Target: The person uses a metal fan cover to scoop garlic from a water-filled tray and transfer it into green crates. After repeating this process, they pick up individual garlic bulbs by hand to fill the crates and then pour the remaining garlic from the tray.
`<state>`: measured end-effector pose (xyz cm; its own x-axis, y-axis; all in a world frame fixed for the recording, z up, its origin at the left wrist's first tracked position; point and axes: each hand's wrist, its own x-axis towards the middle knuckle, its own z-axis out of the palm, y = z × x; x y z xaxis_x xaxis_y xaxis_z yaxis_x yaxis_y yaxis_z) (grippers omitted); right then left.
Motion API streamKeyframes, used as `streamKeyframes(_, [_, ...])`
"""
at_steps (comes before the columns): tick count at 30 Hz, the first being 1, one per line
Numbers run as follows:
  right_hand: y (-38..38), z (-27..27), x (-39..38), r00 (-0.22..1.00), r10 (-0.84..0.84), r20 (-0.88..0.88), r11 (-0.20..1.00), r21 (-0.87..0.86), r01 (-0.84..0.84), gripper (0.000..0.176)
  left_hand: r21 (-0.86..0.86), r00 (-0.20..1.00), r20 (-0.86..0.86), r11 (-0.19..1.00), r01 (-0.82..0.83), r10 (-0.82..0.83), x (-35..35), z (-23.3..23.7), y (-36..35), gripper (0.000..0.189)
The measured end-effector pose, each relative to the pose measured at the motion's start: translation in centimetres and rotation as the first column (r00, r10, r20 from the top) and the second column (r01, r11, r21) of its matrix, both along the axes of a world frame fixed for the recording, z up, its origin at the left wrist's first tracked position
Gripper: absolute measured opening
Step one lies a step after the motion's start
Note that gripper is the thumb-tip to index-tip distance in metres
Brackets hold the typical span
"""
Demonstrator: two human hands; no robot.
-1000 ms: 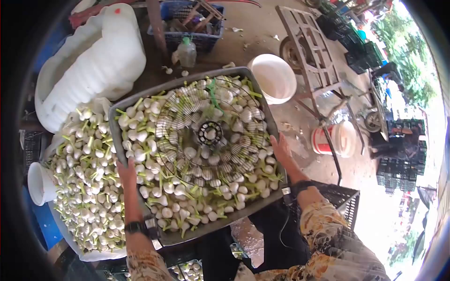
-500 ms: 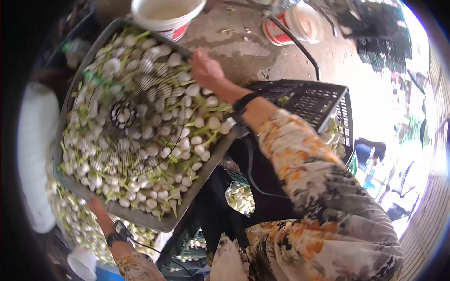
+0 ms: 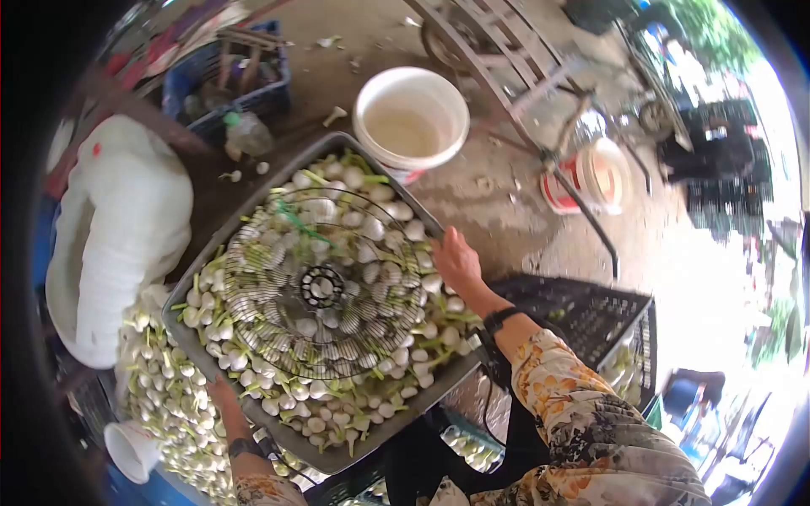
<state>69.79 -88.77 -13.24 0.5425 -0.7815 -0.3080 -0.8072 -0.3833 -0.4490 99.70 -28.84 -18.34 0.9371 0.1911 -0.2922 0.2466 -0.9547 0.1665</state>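
Observation:
A grey plastic tray [image 3: 187,339] is heaped with white, garlic-like bulbs [image 3: 327,417] on short green stems. A round wire fan guard [image 3: 321,287] with a green tie lies over the bulbs. My right hand [image 3: 456,260] grips the tray's upper right rim, its fingers partly hidden behind the edge. On the lower left side, my left hand [image 3: 222,395] holds the tray's rim, with most of its fingers out of sight. The tray is tilted between both hands.
More bulbs [image 3: 175,405] are piled beneath the tray at left, near a white cup [image 3: 132,450]. A white bucket [image 3: 411,118] stands beyond the tray. Black crates [image 3: 582,316] are at right, a white plastic jug [image 3: 126,236] at left, and a metal cart [image 3: 506,63] behind.
The tray, both hands and the surroundings sit lower and farther right in view. The fan guard shows more sharply. Both hands remain on the tray's rim.

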Motion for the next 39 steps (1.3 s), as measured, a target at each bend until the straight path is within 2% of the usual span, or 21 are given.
streamKeyframes(6, [0.2, -1.1, 0.4, 0.975, 0.091, -0.203, 0.986, -0.117, -0.117, 0.042, -0.025, 0.993, 0.052, 0.994, -0.108, 0.109, -2.1, 0.3, -1.9, 0.053])
streamKeyframes(8, [-3.5, 2.1, 3.7, 0.745, 0.366, -0.558, 0.93, 0.2, -0.307, 0.053, -0.095, 0.983, 0.144, 0.99, -0.1, 0.113, -2.9, 0.6, -2.9, 0.049])
streamKeyframes(10, [-8.2, 6.1, 7.6, 0.324, 0.732, -0.6, 0.661, 0.509, -0.551, 0.055, -0.049, 0.989, 0.083, 0.991, -0.121, 0.125, -2.9, 1.0, -2.9, 0.046])
streamKeyframes(11, [-9.3, 9.6, 12.3, 0.361, 0.671, -0.647, 0.682, 0.35, -0.642, 0.045, -0.019, 0.992, 0.045, 0.993, -0.117, 0.118, -2.9, 1.2, -2.9, 0.045])
streamKeyframes(12, [-12.8, 9.3, 16.1, 0.135, 0.837, -0.529, 0.255, 0.159, -0.954, 0.036, -0.061, 0.988, -0.002, 0.986, -0.154, 0.154, -2.9, 2.3, -3.6, 0.042])
streamKeyframes(13, [-15.7, 8.9, 20.3, 0.533, 0.748, -0.395, 0.605, 0.077, -0.793, 0.031, -0.187, 0.982, -0.025, 0.964, -0.188, 0.187, -2.9, 3.7, -4.4, 0.044])
streamKeyframes(15, [-20.6, 4.2, 31.9, 0.563, 0.77, -0.3, 0.533, -0.184, -0.826, 0.03, -0.123, 0.98, -0.058, 0.973, -0.194, 0.188, -3.3, 1.7, -1.2, 0.047])
streamKeyframes(17, [-23.6, -1.8, 43.9, 0.451, 0.823, -0.344, 0.448, -0.093, -0.889, 0.031, -0.398, 0.882, -0.095, 0.795, -0.459, 0.462, -4.3, 2.1, -0.4, 0.049])
streamKeyframes(19, [-28.4, -13.3, 52.6, 0.081, 0.912, -0.403, 0.014, -0.166, -0.986, 0.034, -0.602, 0.813, -0.236, 0.576, -0.552, 0.532, -2.7, 2.0, 4.2, 0.054])
streamKeyframes(20, [-27.0, -13.5, 55.4, 0.218, 0.85, -0.479, 0.248, -0.001, -0.969, 0.036, -0.678, 0.799, -0.32, 0.466, -0.569, 0.509, -1.8, 0.0, 8.7, 0.057])
streamKeyframes(22, [-31.3, -28.1, 59.5, 0.283, 0.868, -0.407, 0.258, -0.117, -0.959, 0.039, -0.754, 0.695, -0.386, 0.226, -0.617, 0.606, 5.2, 5.7, -1.7, 0.064])
streamKeyframes(24, [-27.5, -27.1, 59.0, 0.152, 0.846, -0.511, 0.215, 0.066, -0.974, 0.042, -0.583, 0.805, 0.129, 0.701, -0.411, 0.58, 9.2, 3.5, -4.1, 0.067])
streamKeyframes(25, [-25.7, -26.6, 58.2, 0.079, 0.83, -0.552, 0.198, 0.159, -0.967, 0.044, -0.449, 0.84, 0.128, 0.786, -0.425, 0.527, 9.7, 2.8, -2.5, 0.066])
streamKeyframes(26, [-25.9, -29.7, 57.1, 0.257, 0.824, -0.505, 0.325, 0.05, -0.944, 0.038, -0.304, 0.873, 0.121, 0.855, -0.42, 0.473, 10.1, 2.2, 0.5, 0.065])
streamKeyframes(27, [-26.7, -34.0, 56.2, 0.427, 0.794, -0.433, 0.451, -0.051, -0.891, 0.033, -0.153, 0.902, 0.106, 0.903, -0.402, 0.419, 10.6, 1.8, 2.9, 0.064])
streamKeyframes(29, [-27.4, -40.8, 55.7, 0.288, 0.751, -0.595, 0.36, 0.002, -0.933, 0.042, 0.308, 0.861, -0.054, 0.829, -0.467, 0.505, 11.6, 1.8, 6.1, 0.054])
streamKeyframes(30, [-27.1, -42.0, 56.5, 0.008, 0.645, -0.764, 0.165, 0.129, -0.978, 0.047, 0.52, 0.813, -0.138, 0.74, -0.427, 0.566, 11.8, 1.8, 7.5, 0.049])
streamKeyframes(32, [-25.5, -41.7, 56.8, 0.024, 0.55, -0.835, 0.162, 0.079, -0.984, 0.051, 0.533, 0.865, -0.084, 0.756, -0.381, 0.495, 11.2, 2.2, 7.3, 0.049])
streamKeyframes(34, [-26.1, -42.6, 56.8, 0.298, 0.625, -0.721, 0.32, -0.111, -0.941, 0.048, 0.422, 0.936, 0.025, 0.845, -0.328, 0.35, 10.7, 2.2, 6.0, 0.048])
streamKeyframes(36, [-28.0, -44.2, 57.4, 0.255, 0.701, -0.666, 0.25, -0.106, -0.963, 0.046, 0.376, 0.957, 0.083, 0.88, -0.29, 0.28, 9.8, 2.5, 4.8, 0.047])
streamKeyframes(39, [-22.4, -41.5, 58.8, 0.082, 0.846, -0.527, 0.302, 0.347, -0.888, 0.042, 0.342, 0.965, 0.12, 0.902, -0.262, 0.235, 9.6, 2.5, 3.3, 0.046])
